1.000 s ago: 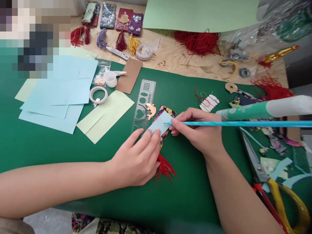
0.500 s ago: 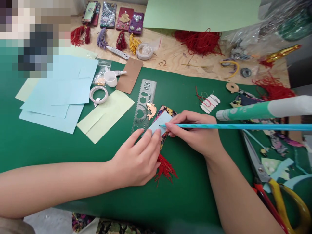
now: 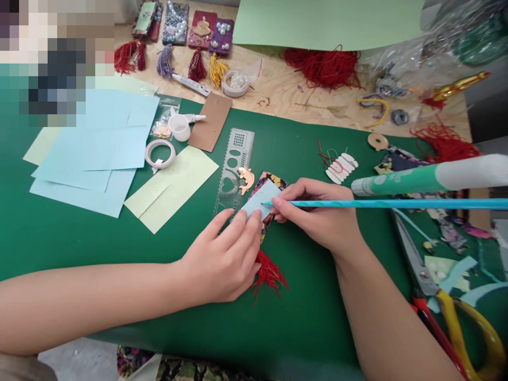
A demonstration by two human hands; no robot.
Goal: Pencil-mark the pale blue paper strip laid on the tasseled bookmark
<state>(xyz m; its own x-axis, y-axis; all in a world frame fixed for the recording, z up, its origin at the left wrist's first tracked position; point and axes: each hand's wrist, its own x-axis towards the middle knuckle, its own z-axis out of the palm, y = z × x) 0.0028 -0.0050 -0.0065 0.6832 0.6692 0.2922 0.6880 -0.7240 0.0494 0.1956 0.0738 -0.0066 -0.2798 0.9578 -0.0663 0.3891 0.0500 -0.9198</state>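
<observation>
A small light blue paper (image 3: 260, 199) lies on a floral patterned piece (image 3: 268, 225), from whose lower end a red tassel (image 3: 271, 275) spreads. My left hand (image 3: 228, 254) rests over the lower left part of the paper, its fingers spread and pressing it flat. My right hand (image 3: 321, 211) is closed around a blue pencil (image 3: 397, 203), whose tip touches the paper near its middle. A golden fish charm (image 3: 246, 180) sits on a clear ruler (image 3: 235, 159) just up and left of the paper.
Scissors (image 3: 426, 280) and a green and white tube (image 3: 420, 177) are at the right. Blue sheets (image 3: 99, 148), a tape roll (image 3: 160, 154) and a green paper (image 3: 170, 190) lie left. Tasselled pieces (image 3: 202, 29) and red thread (image 3: 323, 67) are at the back.
The pencil tip has shifted slightly to the right on the blue paper, and the pencil's far end has risen a little in view. My left hand keeps its place.
</observation>
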